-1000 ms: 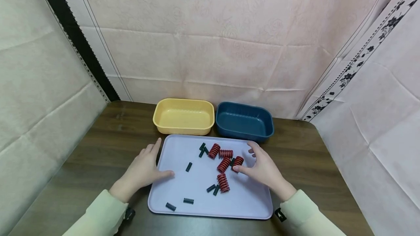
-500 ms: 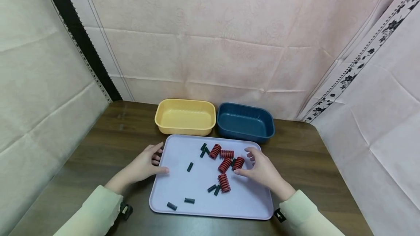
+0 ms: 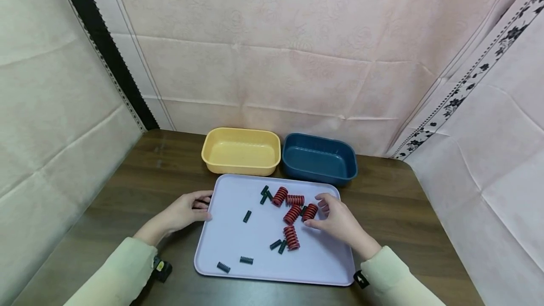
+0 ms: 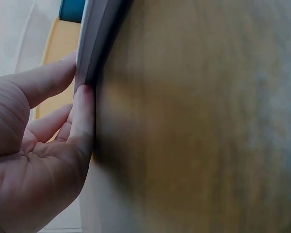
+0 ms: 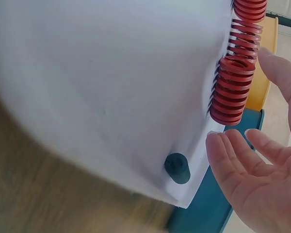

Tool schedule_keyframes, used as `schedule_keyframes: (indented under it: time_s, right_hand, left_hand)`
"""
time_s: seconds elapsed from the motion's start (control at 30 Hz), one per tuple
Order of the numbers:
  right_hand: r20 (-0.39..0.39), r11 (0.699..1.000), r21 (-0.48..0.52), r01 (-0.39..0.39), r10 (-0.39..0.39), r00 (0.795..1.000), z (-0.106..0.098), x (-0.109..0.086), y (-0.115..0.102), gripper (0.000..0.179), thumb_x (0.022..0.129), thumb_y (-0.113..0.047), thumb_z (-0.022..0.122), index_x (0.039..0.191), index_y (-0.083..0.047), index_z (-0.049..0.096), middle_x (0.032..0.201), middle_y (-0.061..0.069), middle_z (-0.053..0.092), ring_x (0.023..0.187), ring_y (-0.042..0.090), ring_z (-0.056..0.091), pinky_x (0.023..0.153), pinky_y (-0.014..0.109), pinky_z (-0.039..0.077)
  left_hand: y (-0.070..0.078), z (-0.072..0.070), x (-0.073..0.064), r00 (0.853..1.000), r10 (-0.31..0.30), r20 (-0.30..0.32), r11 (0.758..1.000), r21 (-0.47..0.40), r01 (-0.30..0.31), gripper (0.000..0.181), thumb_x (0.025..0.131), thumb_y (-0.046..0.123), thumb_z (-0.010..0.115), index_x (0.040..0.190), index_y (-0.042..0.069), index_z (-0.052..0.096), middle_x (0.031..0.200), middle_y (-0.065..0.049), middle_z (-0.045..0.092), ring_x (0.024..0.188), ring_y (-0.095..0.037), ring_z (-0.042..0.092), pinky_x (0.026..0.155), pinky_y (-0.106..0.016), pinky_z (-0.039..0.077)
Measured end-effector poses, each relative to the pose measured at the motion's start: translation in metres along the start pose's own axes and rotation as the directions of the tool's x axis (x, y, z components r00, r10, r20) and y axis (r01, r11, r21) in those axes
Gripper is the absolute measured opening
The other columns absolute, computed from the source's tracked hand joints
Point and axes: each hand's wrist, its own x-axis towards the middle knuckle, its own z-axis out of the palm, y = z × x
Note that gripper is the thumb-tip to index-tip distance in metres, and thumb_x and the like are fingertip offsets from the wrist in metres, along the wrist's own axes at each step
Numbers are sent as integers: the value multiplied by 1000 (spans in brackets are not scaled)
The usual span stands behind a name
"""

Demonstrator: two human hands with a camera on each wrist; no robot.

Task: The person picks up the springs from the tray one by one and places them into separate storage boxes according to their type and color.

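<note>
My left hand (image 3: pixel 187 212) grips the left rim of a pale lilac tray (image 3: pixel 231 244); in the left wrist view its thumb (image 4: pixel 51 80) and fingers (image 4: pixel 82 114) pinch the edge. Over the tray's right side, my right hand (image 3: pixel 337 221) stays spread around a red coil spring (image 3: pixel 310 212) without visibly gripping it. The right wrist view shows the fingers apart from the red spring (image 5: pixel 231 92). Several red springs cluster nearby, one lower down (image 3: pixel 291 238). Small dark green springs (image 3: pixel 247 216) lie scattered. One dark green piece (image 5: pixel 177 168) appears end-on near the tray's edge.
Behind the tray stand a yellow bin (image 3: pixel 241 152) and, to its right, a dark blue bin (image 3: pixel 319 157); neither shows anything inside. Everything rests on a brown wooden table (image 3: pixel 170 174). Pale cloth (image 3: pixel 289 60) hangs along the back and both sides.
My left hand has drawn back leftward from over the tray onto its left rim and taken hold there. The right hand has barely moved, and the springs lie as before.
</note>
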Motion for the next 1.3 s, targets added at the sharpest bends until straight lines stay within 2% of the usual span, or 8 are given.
schedule_keyframes:
  time_s: [0.23, 0.43, 0.67, 0.9, 1.1, 1.3]
  right_hand:
    - [5, 1000, 12, -9, 9, 1000, 0, 1, -1, 71, 66, -45, 87, 120, -7, 60, 101, 2, 64, 92, 18, 61, 81, 39, 52]
    - [9, 1000, 0, -14, 14, 1000, 1, 2, -1, 63, 68, -41, 88, 115, -8, 62, 97, 3, 64, 89, 17, 60, 80, 38, 52]
    - [22, 1000, -23, -2, 3, 1000, 2, 4, -1, 51, 69, -37, 88, 107, -11, 65, 92, 1, 62, 84, 18, 57, 76, 35, 50]
    - [39, 999, -33, -5, 6, 999, 2, 4, 1, 44, 71, -37, 87, 102, -13, 66, 89, -1, 61, 80, 16, 55, 73, 32, 49]
    - [46, 1000, 10, -17, 17, 999, -6, 5, 4, 41, 73, -33, 86, 101, -13, 65, 90, 2, 61, 83, 18, 56, 74, 33, 50]
    - [12, 998, 64, -17, 16, 1000, -24, 10, 10, 43, 75, -35, 84, 103, -11, 62, 94, 5, 61, 87, 21, 58, 74, 33, 50]
  left_hand:
    - [-2, 0, 1, 1000, -6, 16, 999, -41, 7, 65, 85, 8, 74, 142, 4, 43, 126, -15, 51, 108, -27, 54, 83, -34, 51]
    - [0, 2, 0, 1000, -12, 12, 999, -47, 12, 64, 86, 7, 73, 143, 4, 43, 126, -15, 51, 108, -27, 54, 83, -34, 50]
    - [2, 2, 0, 1000, 22, 20, 999, -45, -21, 65, 87, 5, 72, 143, 0, 41, 125, -18, 49, 108, -29, 53, 82, -34, 50]
    - [1, 2, 0, 1000, 1, 14, 1000, -31, -1, 64, 87, 6, 72, 143, 2, 42, 125, -16, 50, 108, -28, 53, 81, -32, 50]
    - [0, 4, 0, 1000, -11, 10, 1000, -20, 11, 63, 87, 6, 71, 143, 3, 42, 125, -15, 51, 108, -27, 53, 81, -32, 51]
    - [2, 3, -1, 1000, -17, 8, 1000, -24, 17, 63, 88, 6, 70, 144, 4, 41, 125, -14, 51, 108, -27, 53, 83, -33, 50]
